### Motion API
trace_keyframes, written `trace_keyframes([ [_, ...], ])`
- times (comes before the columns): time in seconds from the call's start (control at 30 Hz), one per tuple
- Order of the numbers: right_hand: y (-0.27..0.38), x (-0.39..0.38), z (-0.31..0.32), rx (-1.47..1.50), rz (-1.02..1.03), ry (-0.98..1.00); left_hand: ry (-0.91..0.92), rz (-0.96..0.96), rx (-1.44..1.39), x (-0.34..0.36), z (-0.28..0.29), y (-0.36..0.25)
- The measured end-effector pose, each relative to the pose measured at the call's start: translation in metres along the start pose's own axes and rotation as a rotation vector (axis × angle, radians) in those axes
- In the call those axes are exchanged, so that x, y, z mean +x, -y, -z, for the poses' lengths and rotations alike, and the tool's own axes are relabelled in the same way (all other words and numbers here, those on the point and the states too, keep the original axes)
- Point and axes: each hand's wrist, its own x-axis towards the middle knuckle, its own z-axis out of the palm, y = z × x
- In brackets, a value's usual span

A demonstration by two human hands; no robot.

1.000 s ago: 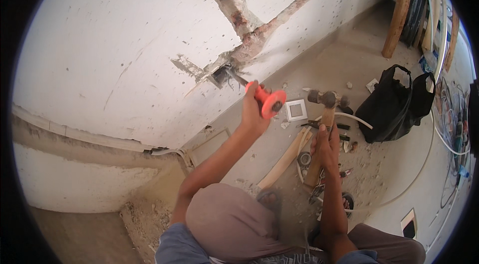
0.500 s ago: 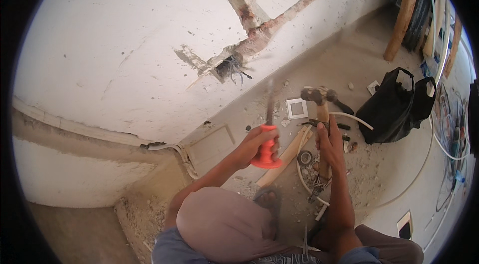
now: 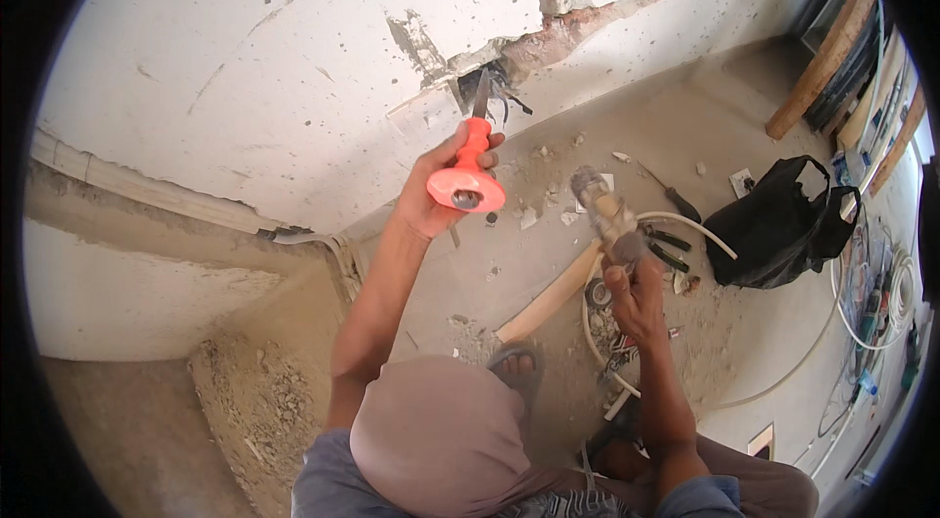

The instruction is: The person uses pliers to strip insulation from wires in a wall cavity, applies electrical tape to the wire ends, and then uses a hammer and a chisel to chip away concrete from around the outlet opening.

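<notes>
My left hand (image 3: 427, 183) grips the orange-handled chisel (image 3: 476, 134) with a wide round guard. Its steel blade points up into a dark square recess (image 3: 468, 90) low in the white wall (image 3: 294, 97), where grey wires (image 3: 516, 108) poke out; whether the tip touches anything is hard to tell. Rough grooves (image 3: 578, 29) of exposed red material run up and right from the recess. My right hand (image 3: 638, 306) holds a hammer (image 3: 609, 219) by its handle, below and right of the chisel, its head blurred by motion.
Rubble, pliers (image 3: 668, 246), a tape roll (image 3: 597, 293), a wooden strip (image 3: 532, 314) and a screwdriver (image 3: 678, 205) lie on the dusty floor. A black bag (image 3: 744, 244), leaning timber (image 3: 813, 77) and coiled cables (image 3: 896, 293) stand right. A ledge (image 3: 147, 273) runs along the lower left.
My left hand has swung the chisel down from the recess, then raised it back toward it. The hammer is now tilted and blurred. The camera view has shifted, placing the wall higher.
</notes>
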Motion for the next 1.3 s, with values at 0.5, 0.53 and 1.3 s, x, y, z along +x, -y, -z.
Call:
trace_keyframes([
  [0.5, 0.052, 0.052, -0.065, -0.285, 0.531, 0.396, 0.156, 0.051, -0.101, 0.036, 0.031, -0.012],
  [0.53, 0.042, 0.062, -0.067, -0.321, 0.469, 0.353, 0.202, 0.089, -0.112, 0.037, 0.036, -0.014],
  [1.3, 0.054, 0.037, -0.058, -0.253, 0.213, 0.43, 0.21, 0.079, -0.043, 0.03, 0.033, -0.015],
])
